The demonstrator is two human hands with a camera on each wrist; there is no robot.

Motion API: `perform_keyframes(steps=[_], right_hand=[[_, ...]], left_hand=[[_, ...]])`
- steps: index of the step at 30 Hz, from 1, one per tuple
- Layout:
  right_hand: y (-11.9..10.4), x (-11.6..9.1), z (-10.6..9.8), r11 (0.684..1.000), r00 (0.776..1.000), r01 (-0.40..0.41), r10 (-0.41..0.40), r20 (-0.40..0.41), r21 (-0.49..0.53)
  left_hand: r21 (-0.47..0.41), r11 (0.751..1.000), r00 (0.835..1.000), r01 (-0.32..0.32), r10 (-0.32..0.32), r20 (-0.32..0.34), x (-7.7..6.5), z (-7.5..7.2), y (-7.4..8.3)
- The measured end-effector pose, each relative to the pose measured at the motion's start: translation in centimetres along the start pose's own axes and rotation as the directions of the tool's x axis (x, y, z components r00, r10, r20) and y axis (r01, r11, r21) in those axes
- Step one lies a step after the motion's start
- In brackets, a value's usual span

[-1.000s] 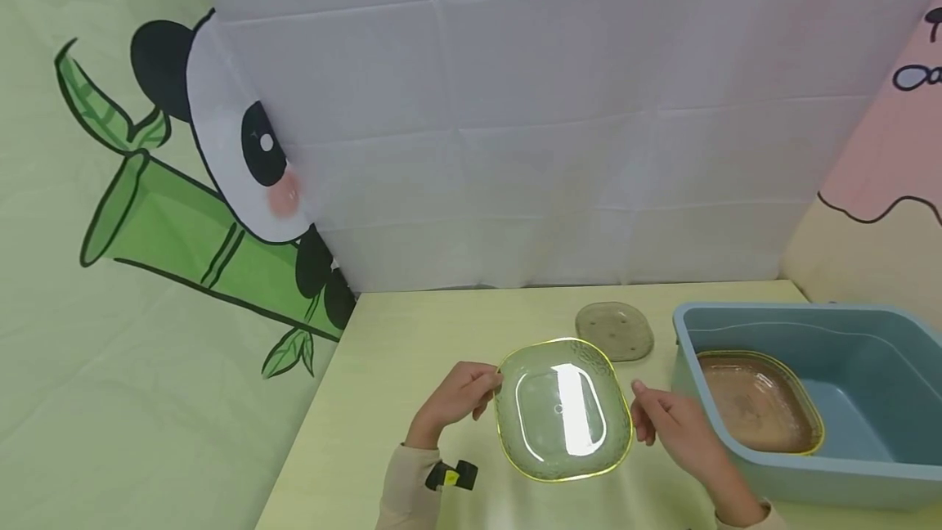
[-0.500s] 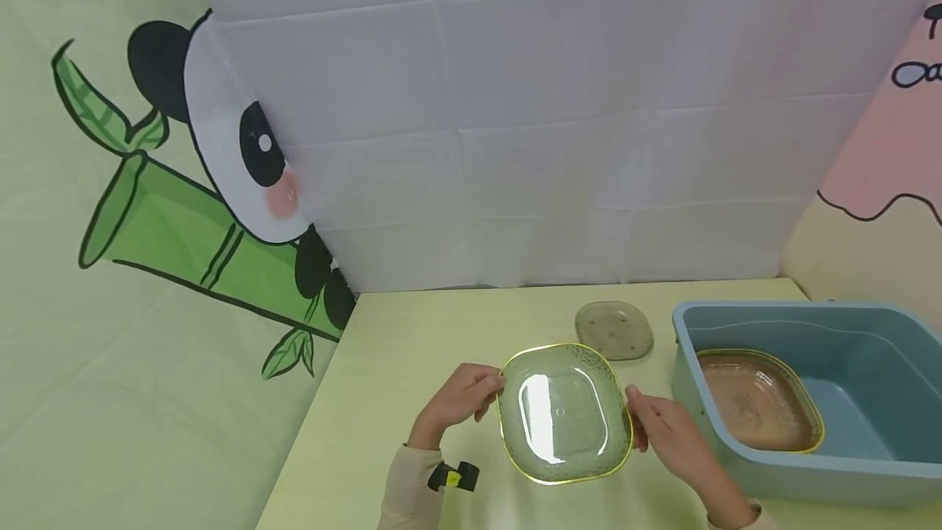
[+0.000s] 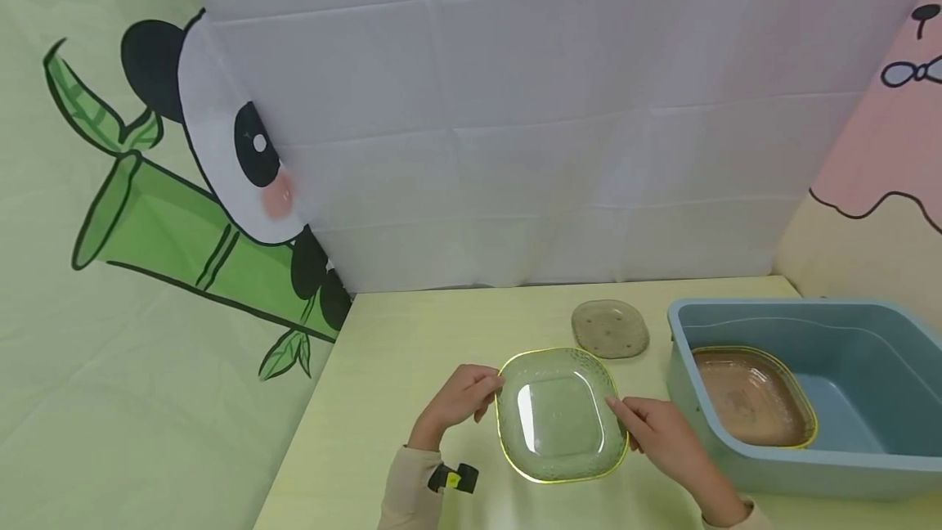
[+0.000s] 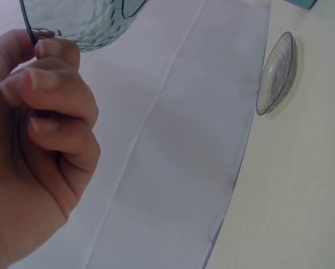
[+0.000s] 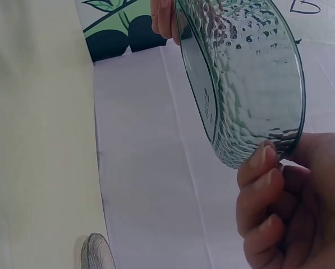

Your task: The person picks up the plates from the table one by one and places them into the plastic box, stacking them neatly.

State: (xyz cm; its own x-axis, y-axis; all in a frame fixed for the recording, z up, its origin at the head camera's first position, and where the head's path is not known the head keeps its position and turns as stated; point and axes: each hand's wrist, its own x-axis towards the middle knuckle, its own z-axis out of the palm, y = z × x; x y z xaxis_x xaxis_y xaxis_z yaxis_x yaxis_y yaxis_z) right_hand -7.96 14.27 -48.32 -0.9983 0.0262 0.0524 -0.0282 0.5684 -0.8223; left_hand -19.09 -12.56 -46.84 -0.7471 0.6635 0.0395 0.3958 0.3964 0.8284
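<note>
A clear greenish plate point(image 3: 562, 415) with rounded corners and a yellow rim is held up over the table, tilted, its face toward the head camera. My left hand point(image 3: 462, 397) pinches its left rim between thumb and curled fingers. At the opposite rim my right hand point(image 3: 666, 442) pinches too, its thumb lying over the plate's face. The right wrist view shows the plate's textured underside point(image 5: 251, 73) with the right fingertips point(image 5: 262, 159) against it. In the left wrist view only a corner of the plate point(image 4: 88, 22) shows above the left fingers.
Behind the plate, a greyish clear dish point(image 3: 611, 329) lies on the pale table point(image 3: 412, 334). A blue tub point(image 3: 832, 477) stands at the right, with a brownish, yellow-rimmed plate point(image 3: 754, 399) leaning inside its left part. White cloth point(image 3: 515, 145) hangs along the table's back edge.
The right hand has come in to the plate's right rim and taken hold, its thumb now over the face. The plate has tilted and lowered slightly; the left hand keeps its pinch.
</note>
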Motion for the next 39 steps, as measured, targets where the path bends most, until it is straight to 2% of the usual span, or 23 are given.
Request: perform_keyframes(steps=[5, 9, 14, 23, 29, 32, 36, 39], right_hand=[[0.1, 0.0, 0.1, 0.999, 0.999, 0.019, -0.02, -0.025, -0.033], [0.1, 0.0, 0.1, 0.996, 0.997, 0.043, -0.047, -0.053, -0.079], [0.1, 0.1, 0.1, 0.991, 0.996, 0.044, -0.053, -0.07, -0.126], [-0.1, 0.3, -0.3, 0.974, 0.993, 0.027, -0.053, -0.108, -0.224], [-0.4, 0.2, -0.8, 0.974, 0.991, -0.023, -0.007, -0.132, -0.226], [-0.6, 0.0, -1.2, 0.97, 0.98, 0.008, -0.056, -0.19, -0.244], [-0.7, 0.0, -2.1, 0.953, 0.946, 0.082, -0.167, -0.277, -0.293], [-0.7, 0.0, -3.1, 0.952, 0.939, 0.09, -0.18, -0.294, -0.293]], left_hand=[[-0.022, 1.0, 1.0, -0.005, 0.005, 0.0, -0.5, -0.3, 2.0], [-0.029, 1.0, 1.0, -0.006, 0.006, -0.022, -0.4, -0.1, 2.3], [-0.046, 0.999, 0.999, 0.013, -0.015, -0.039, -0.2, 0.1, 2.0], [-0.095, 0.994, 0.998, 0.05, -0.054, -0.029, -0.2, 0.1, 1.2], [-0.115, 0.992, 0.997, 0.054, -0.059, -0.04, -0.7, -0.2, 0.9], [-0.149, 0.987, 0.996, 0.053, -0.063, -0.063, -0.9, -0.3, 0.4], [-0.192, 0.98, 0.993, 0.043, -0.063, -0.102, -1.1, -0.4, -0.2], [-0.189, 0.981, 0.992, 0.038, -0.06, -0.112, -1.1, -0.5, -0.3]])
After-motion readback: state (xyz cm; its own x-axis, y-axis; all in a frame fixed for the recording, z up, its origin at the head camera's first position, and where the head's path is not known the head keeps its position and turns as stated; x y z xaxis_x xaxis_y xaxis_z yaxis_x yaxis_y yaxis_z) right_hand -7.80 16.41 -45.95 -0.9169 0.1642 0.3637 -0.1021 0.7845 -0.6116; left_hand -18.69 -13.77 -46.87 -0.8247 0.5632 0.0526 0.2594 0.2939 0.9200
